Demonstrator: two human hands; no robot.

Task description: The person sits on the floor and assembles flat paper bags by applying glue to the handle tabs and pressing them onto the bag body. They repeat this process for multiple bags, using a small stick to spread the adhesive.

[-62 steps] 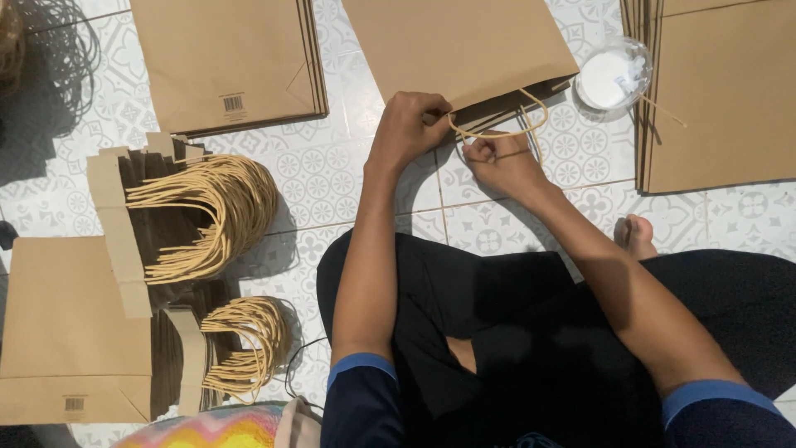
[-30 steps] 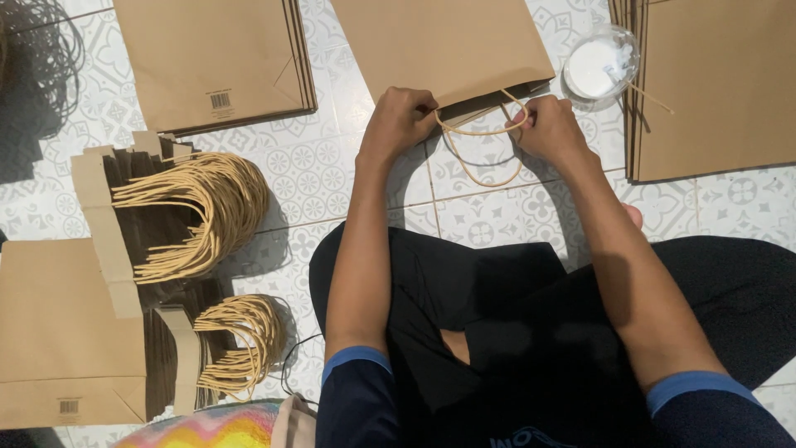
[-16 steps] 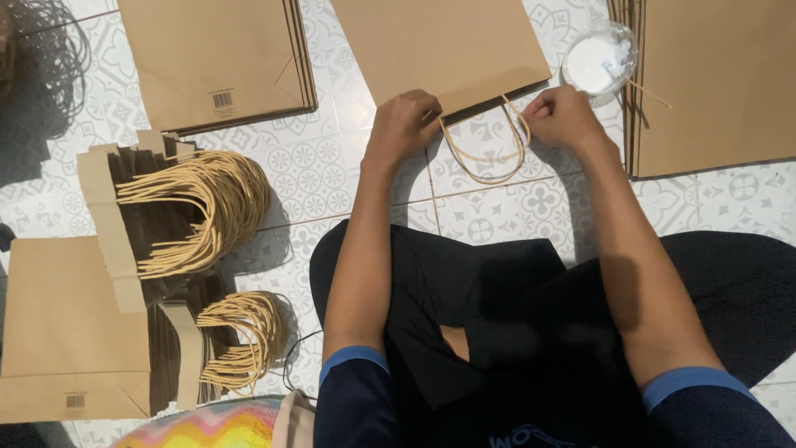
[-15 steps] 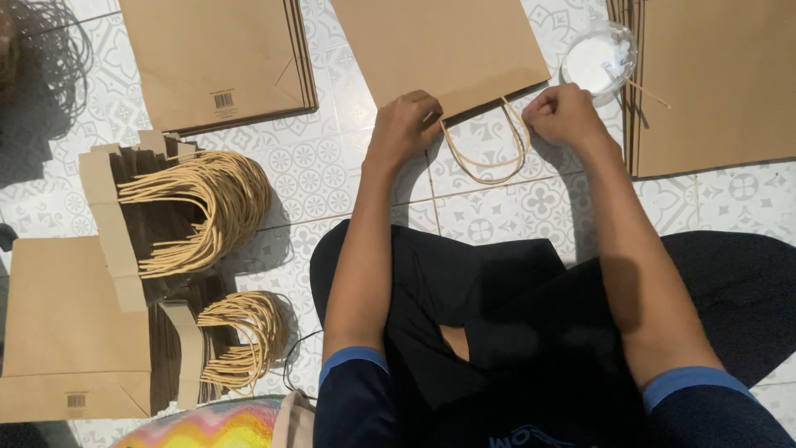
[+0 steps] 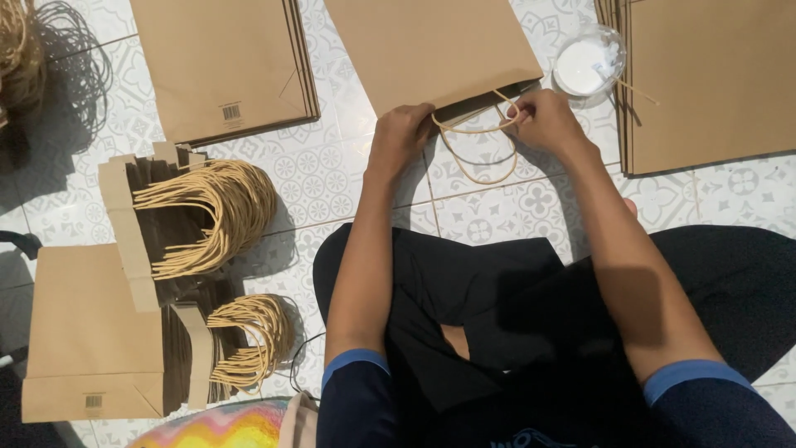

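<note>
Pinching both ends of a twisted paper-cord handle point(image 5: 477, 153) at the open mouth of a flat brown paper bag point(image 5: 431, 50) on the tiled floor point(image 5: 332, 178): left hand point(image 5: 400, 133) closed on the near-left end, right hand point(image 5: 543, 120) closed on the right end, loop hanging toward the lap. Judging about midway on this bag, handle placed but seemingly not yet fixed; small glue cup point(image 5: 587, 66) just beside the right hand, bundles of loose handles point(image 5: 207, 216) and stacks of bags point(image 5: 224, 66) well off to the left.
</note>
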